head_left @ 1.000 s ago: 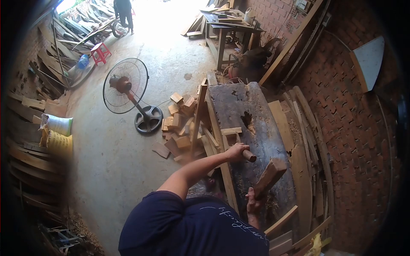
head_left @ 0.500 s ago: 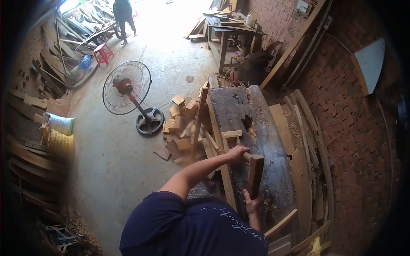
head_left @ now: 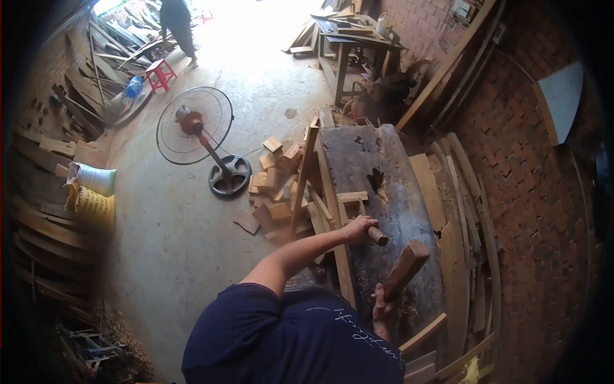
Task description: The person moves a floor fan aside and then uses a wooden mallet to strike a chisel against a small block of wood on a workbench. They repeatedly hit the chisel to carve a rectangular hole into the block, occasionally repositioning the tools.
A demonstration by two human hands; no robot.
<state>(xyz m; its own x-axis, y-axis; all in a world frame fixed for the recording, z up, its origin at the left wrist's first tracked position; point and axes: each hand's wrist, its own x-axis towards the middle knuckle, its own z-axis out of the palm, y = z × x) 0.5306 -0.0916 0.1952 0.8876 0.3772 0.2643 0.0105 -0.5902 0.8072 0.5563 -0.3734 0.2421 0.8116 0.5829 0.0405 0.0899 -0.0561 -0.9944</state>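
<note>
My left hand is closed around a short round wooden handle, probably a chisel, held against the big dark weathered slab of wood. Closer to my body, my right hand grips a wooden block used as a mallet. The mallet is lifted and tilted to the right, a little apart from the handle's end. A small pale wood piece lies on the slab just beyond my left hand.
A pile of wood offcuts lies left of the slab, with a standing fan on the concrete floor. Planks lean along the brick wall at right. Sacks, a red stool, a workbench and another person are farther off.
Half a second ago the mallet was down on the end of the handle; now it is lifted and tilted right again. My left hand stayed put. The distant person moved left.
</note>
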